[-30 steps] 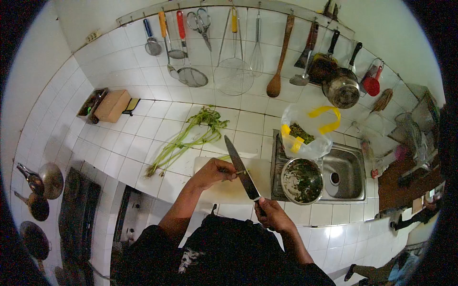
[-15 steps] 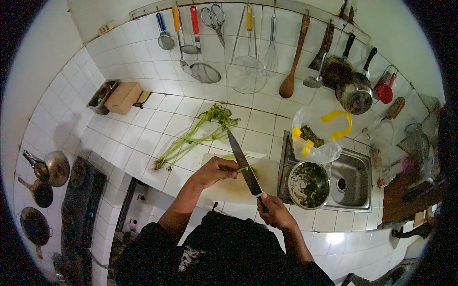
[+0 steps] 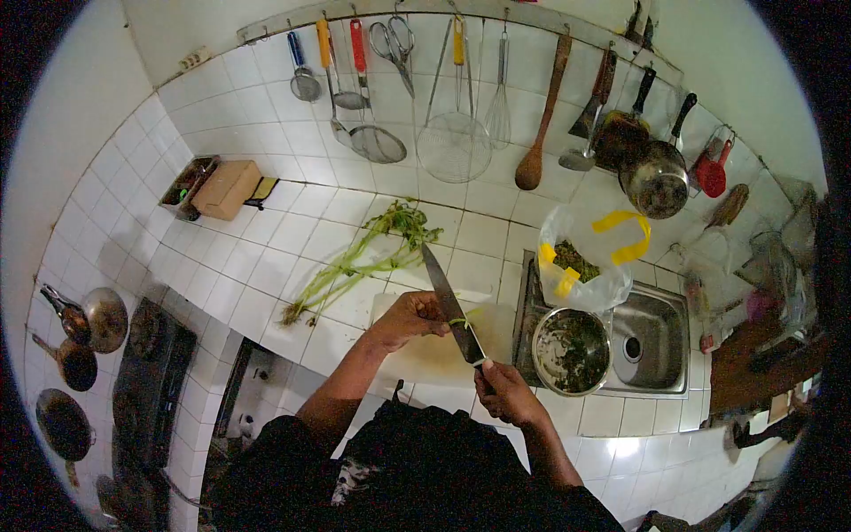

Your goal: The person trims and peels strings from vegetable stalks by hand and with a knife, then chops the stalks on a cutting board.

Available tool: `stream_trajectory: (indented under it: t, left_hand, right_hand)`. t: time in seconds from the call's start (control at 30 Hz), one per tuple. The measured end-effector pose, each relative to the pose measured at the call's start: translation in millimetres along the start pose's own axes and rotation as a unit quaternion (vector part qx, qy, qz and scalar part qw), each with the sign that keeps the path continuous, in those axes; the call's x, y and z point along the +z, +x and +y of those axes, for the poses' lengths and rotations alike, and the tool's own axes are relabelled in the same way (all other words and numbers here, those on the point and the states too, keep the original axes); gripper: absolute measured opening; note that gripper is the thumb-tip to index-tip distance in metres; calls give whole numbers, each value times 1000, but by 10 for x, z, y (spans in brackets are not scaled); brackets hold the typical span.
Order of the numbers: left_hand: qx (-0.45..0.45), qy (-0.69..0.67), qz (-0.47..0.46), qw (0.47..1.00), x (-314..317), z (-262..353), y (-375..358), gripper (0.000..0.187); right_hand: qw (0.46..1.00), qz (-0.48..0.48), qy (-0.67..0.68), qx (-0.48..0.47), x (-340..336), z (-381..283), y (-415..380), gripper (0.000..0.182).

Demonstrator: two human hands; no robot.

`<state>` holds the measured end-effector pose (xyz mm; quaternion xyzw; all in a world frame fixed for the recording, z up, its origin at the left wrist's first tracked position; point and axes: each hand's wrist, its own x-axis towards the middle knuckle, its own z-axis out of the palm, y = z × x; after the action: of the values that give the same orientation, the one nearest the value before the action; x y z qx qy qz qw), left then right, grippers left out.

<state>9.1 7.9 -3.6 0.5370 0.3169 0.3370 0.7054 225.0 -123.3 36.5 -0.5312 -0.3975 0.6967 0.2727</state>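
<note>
White counter tiles (image 3: pixel 266 266) surround the cutting board (image 3: pixel 430 362) at mid-frame, where the right hand (image 3: pixel 507 395), fingers wrapped round its handle, slants a knife (image 3: pixel 446 288) toward upper left across a thin green stalk (image 3: pixel 459 322), just right of the left hand's (image 3: pixel 412 321) pinching fingertips.

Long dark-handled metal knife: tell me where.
Near the head view's centre, the knife is in the right hand, left of the round metal bowl.

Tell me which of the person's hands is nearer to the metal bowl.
Right. The right hand, gripping the knife, is just left of the metal bowl; the left hand is farther left, over the cutting board.
</note>
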Motion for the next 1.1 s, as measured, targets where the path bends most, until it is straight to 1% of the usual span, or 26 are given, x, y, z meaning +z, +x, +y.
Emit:
stream_trajectory:
  t: [0.07,0.1,0.17,0.2,0.27,0.4,0.47,0.5,0.57,0.6,0.63,0.7,0.73,0.77,0.83,0.9,0.93,1.03,1.1]
  left_hand:
    - [-22,4,0,1000,-34,-22,-6,22]
    - [-21,4,2,1000,-40,-16,-17,22]
    - [-47,28,10,998,-45,2,-33,11]
    - [-47,28,11,998,-52,-3,-30,11]
    - [-18,74,19,997,-71,-25,-19,8]
    - [-17,30,8,999,-53,-105,-27,12]
    - [16,-23,-17,999,6,-41,-69,19]
    - [15,-22,-19,999,7,-55,-68,19]
    - [3,-9,12,1000,-6,-92,-57,22]
    - [4,-8,13,1000,-20,-111,-48,22]
    - [8,-17,23,1000,-37,-129,-35,22]
    - [14,-25,32,999,-72,-143,-23,22]
    - [10,-32,28,999,-90,-146,-26,20]
    - [5,-39,23,999,-96,-154,-26,19]
    - [5,-57,9,998,-79,-192,-26,17]
    - [0,-76,-8,997,-73,-243,-27,16]
    - [-10,-76,-4,997,-75,-278,-20,16]
    - [-15,-88,11,996,-88,-297,-13,16]
    - [-7,-100,23,995,-129,-287,-5,16]
  right_hand:
    - [1000,4,-28,-4,-13,-18,10,51]
    - [1000,2,-30,-3,-14,-12,13,51]
    - [998,9,-55,-20,-20,28,19,53]
    - [998,9,-56,-20,-23,116,47,53]
    - [998,-17,38,-45,-30,311,121,42]
    - [998,-2,31,-56,-18,236,59,43]
    - [999,25,-10,-33,-66,211,47,55]
    - [999,27,-8,-33,-56,179,33,55]
    - [999,18,31,-20,-21,108,-1,54]
    - [999,26,1,-33,-16,122,19,54]
    - [999,24,-1,-35,-16,170,52,54]
    - [995,-8,70,-65,-17,321,120,48]
    - [995,-8,51,-91,-5,362,140,47]
    - [994,-7,51,-91,1,339,119,47]
    - [995,-17,83,-57,22,286,53,45]
    - [996,-2,61,-61,40,246,48,45]
    - [997,11,36,-65,48,239,43,44]
    - [996,5,69,-57,74,230,64,43]
    - [997,-4,62,-55,55,290,85,43]
